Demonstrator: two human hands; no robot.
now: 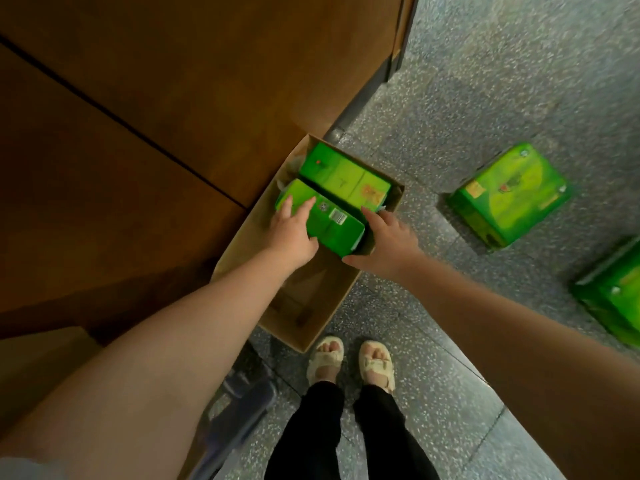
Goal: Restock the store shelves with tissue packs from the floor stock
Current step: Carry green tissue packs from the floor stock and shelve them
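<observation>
A cardboard box (313, 289) stands on the speckled floor (485, 98) against a wooden cabinet (138, 116). Inside the box, at its far end, lie two green tissue packs. The left hand (289, 233) and right hand (389, 242) clasp the nearer pack (322, 221) from opposite sides, fingers curled on its edges. The second pack (344, 176) lies just beyond. Two more packs (509, 195) sit on the floor right of the box.

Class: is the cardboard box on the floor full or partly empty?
Partly empty: the cardboard box holds two green tissue packs at its far end; its near end shows bare bottom.
</observation>
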